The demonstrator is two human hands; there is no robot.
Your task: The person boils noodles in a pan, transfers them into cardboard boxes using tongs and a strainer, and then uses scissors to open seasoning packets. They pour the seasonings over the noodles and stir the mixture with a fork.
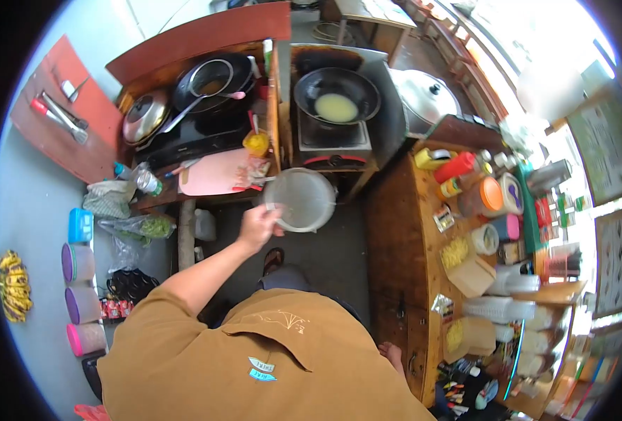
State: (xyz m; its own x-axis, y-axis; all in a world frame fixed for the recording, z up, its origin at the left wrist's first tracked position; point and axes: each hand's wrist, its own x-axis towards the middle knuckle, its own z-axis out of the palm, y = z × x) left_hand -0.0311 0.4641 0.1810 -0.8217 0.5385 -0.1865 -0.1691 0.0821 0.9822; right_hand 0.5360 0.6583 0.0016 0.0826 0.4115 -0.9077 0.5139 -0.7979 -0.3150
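My left hand [258, 228] is closed on the near left rim of a round, see-through plastic tub [300, 201], held above the floor in front of the counter. Just left of the tub lies a pink cutting board [214, 172], with a small plastic packet [253, 172] at its right end. Low at my right side, my right hand [393, 355] hangs near the wooden cabinet with its fingers loosely bent and nothing seen in them; my shirt hides part of it. Beyond the tub, a black wok [337, 95] with pale yellow liquid [336, 107] rests on a single-burner stove [333, 143].
A second wok [213, 78] with a strainer sits on the left stove, beside a lidded pan [147, 118]. A large lidded pot [424, 95] stands at right. Bottles and noodle boxes [471, 275] crowd the wooden cabinet [398, 245]. Bananas [14, 286] hang at far left.
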